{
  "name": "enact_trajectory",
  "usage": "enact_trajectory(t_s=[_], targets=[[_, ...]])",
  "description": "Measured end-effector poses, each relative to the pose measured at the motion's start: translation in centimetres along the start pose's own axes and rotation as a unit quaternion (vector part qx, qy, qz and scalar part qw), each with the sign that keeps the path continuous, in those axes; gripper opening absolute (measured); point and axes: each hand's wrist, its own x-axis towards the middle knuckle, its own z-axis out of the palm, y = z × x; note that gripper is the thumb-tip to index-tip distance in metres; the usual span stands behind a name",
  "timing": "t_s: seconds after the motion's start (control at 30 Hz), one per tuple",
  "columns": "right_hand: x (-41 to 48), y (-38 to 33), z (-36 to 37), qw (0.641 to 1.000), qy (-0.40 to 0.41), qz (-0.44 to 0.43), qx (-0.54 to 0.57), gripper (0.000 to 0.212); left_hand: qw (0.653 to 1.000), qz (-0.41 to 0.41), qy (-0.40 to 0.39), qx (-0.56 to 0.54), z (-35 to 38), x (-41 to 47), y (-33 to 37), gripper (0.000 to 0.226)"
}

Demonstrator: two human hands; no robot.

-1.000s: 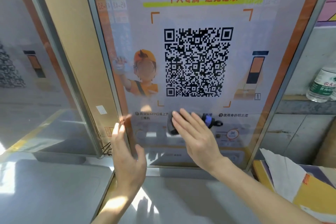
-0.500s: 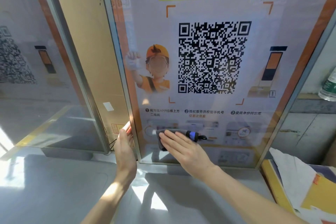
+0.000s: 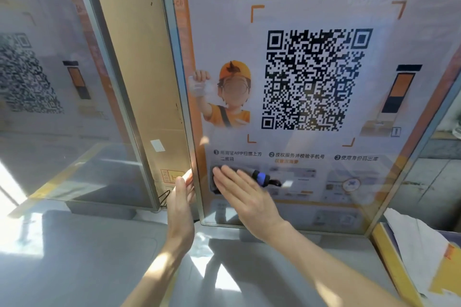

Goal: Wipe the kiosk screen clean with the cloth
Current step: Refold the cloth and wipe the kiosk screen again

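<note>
Kiosk screen [image 3: 311, 182], upright, straight ahead of both hands. Left hand [image 3: 180, 209]: open, edge-on, fingers bracing the screen's left frame. Right hand [image 3: 243, 198]: flat, open, pressing a dark cloth [image 3: 258, 177] with a blue band onto the lower-left glass, long axis sideways; unwiped area lies rightward and above. Beyond: QR code [image 3: 314, 80]; heading reads "个人专属 避免错取".
</note>
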Motion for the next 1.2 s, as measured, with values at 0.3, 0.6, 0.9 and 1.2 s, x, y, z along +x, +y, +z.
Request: enact_trajectory(t_s=[0.3, 0.6, 0.9, 1.2], targets=[[-0.2, 0.1, -1.6, 0.999, -0.02, 0.045, 0.005, 0.047, 0.999, -0.014, -0.03, 0.0, -1.0, 0.4, 0.0, 0.046], [6.6, -1.0, 1.7, 0.994, 0.101, 0.038, -0.006, 0.043, 0.999, -0.037, -0.009, -0.001, -1.5, 1.0, -0.2, 0.047], [2.4, -2.3, 2.2, 1.0, 0.019, 0.01, 0.002, 0.049, 0.999, -0.052, -0.015, -0.006, -1.9, 1.1, -0.8, 0.05], [5.4, -1.5, 2.6, 0.994, 0.104, 0.022, -0.029, 0.041, 0.997, -0.064, 0.02, -0.026, -2.2, 1.6, -1.6, 0.045]])
